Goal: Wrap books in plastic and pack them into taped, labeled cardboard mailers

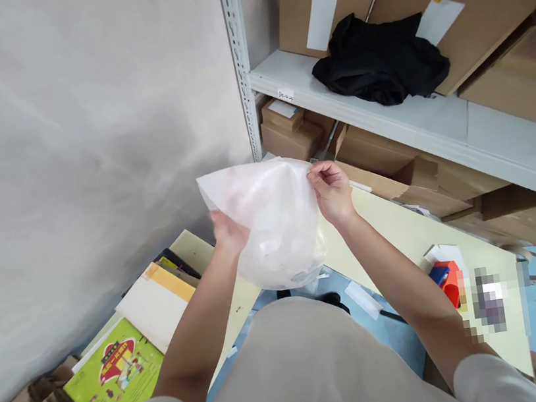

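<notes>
A whitish, translucent plastic bag (279, 226) hangs in front of my chest, its upper edge spread wide. My right hand (333, 193) pinches the bag's upper right corner between thumb and fingertips. At the left side, my left hand (229, 232) reaches in at the bag's edge with the thumb showing. Its other fingers lie behind the film, where a faint pinkish tint shows through, and the hand is slightly blurred. Whether anything is inside the bag I cannot make out.
Below is a pale yellow table (386, 231). A green printed booklet (115, 375) and a white pad (155, 303) lie left; an orange-red object (453, 281) lies right. Beyond stands a shelf (301, 83) with cardboard boxes (330, 2) and black cloth (378, 62). A wall (87, 120) borders the left.
</notes>
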{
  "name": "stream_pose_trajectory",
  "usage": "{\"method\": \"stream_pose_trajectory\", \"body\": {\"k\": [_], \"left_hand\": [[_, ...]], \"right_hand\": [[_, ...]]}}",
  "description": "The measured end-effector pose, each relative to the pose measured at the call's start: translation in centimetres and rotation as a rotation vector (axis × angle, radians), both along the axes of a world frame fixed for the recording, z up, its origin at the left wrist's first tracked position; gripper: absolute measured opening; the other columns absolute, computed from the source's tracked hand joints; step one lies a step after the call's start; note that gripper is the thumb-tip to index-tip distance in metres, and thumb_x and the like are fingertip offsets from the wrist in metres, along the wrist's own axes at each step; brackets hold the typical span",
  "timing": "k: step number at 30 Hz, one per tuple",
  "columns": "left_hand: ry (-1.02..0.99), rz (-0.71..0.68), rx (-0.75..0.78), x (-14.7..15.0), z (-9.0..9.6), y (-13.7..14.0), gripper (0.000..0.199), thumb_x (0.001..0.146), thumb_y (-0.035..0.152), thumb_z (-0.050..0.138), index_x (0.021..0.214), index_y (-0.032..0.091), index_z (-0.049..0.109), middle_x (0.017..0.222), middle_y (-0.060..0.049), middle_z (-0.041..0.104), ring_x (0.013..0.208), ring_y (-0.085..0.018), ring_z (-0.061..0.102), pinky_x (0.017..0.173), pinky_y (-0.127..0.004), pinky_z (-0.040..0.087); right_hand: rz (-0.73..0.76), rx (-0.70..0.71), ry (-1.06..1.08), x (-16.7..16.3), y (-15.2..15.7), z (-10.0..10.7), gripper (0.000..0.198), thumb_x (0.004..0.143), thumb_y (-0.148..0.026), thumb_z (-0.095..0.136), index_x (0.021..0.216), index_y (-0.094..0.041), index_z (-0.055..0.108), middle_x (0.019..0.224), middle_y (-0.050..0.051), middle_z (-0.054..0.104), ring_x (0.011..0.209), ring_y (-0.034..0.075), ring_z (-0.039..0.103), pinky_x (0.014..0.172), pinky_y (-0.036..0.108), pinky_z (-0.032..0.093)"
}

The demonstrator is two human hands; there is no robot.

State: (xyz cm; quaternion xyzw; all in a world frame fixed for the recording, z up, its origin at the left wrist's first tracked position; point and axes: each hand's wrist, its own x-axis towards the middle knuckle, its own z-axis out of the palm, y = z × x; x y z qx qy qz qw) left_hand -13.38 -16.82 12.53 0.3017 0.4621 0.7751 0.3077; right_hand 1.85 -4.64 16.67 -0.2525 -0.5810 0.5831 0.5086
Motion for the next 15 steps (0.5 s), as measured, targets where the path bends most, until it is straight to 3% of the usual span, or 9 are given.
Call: {"method": "stream_pose_trajectory", "body": {"k": [3, 6, 8, 11, 13, 15], "left_hand": [[0.194, 0.126, -0.014, -0.9, 2.1, 1.3, 0.053, 0.066, 0.054, 0.073, 0.105, 0.019, 0.064, 0.098, -0.006, 0.071, 0.1, -0.023, 0.066, 0.091, -0.036, 0.052], [0.341, 0.141, 0.008, -1.2, 4.7, 2.5, 0.044, 0.072, 0.045, 0.071, 0.106, 0.018, 0.063, 0.1, -0.006, 0.07, 0.108, -0.022, 0.062, 0.099, -0.036, 0.047], [0.415, 0.053, 0.014, -0.8, 6.7, 2.9, 0.036, 0.075, 0.041, 0.068, 0.104, 0.02, 0.064, 0.101, -0.005, 0.069, 0.108, -0.022, 0.061, 0.098, -0.036, 0.048], [0.543, -0.166, -0.042, 0.8, 9.5, 3.1, 0.026, 0.076, 0.033, 0.064, 0.099, 0.019, 0.065, 0.096, -0.004, 0.068, 0.102, -0.024, 0.063, 0.092, -0.039, 0.051], [0.659, -0.342, -0.107, 2.3, 11.1, 3.4, 0.021, 0.076, 0.027, 0.062, 0.095, 0.017, 0.065, 0.089, -0.003, 0.067, 0.095, -0.024, 0.064, 0.086, -0.04, 0.053], [0.81, -0.477, -0.184, 3.9, 12.5, 4.0, 0.013, 0.075, 0.022, 0.06, 0.085, 0.016, 0.065, 0.077, 0.0, 0.065, 0.085, -0.021, 0.065, 0.079, -0.037, 0.054]], "right_hand": [[0.024, 0.085, -0.036, 1.2, -0.3, 0.3, 0.023, 0.072, -0.039, 0.072, 0.077, -0.023, 0.057, 0.079, -0.001, 0.056, 0.078, 0.013, 0.054, 0.077, 0.03, 0.045], [0.15, 0.01, -0.016, 2.5, -0.6, 1.1, 0.043, 0.068, -0.051, 0.073, 0.099, -0.027, 0.056, 0.089, 0.0, 0.06, 0.085, 0.017, 0.058, 0.08, 0.034, 0.047], [0.326, -0.109, 0.0, 3.5, -0.5, 1.8, 0.064, 0.068, -0.067, 0.063, 0.117, -0.029, 0.049, 0.099, 0.004, 0.063, 0.094, 0.022, 0.06, 0.081, 0.039, 0.048], [0.58, -0.244, 0.016, 5.2, 0.1, 3.6, 0.088, 0.066, -0.087, 0.038, 0.129, -0.026, 0.043, 0.11, 0.01, 0.063, 0.109, 0.029, 0.057, 0.086, 0.047, 0.047], [0.629, -0.246, 0.065, 6.5, 0.6, 5.2, 0.097, 0.06, -0.092, 0.035, 0.132, -0.026, 0.042, 0.116, 0.011, 0.062, 0.116, 0.031, 0.053, 0.088, 0.05, 0.045], [0.552, -0.2, 0.142, 8.1, 1.3, 6.9, 0.095, 0.059, -0.09, 0.04, 0.132, -0.03, 0.041, 0.121, 0.009, 0.06, 0.121, 0.032, 0.049, 0.09, 0.051, 0.044]]}}
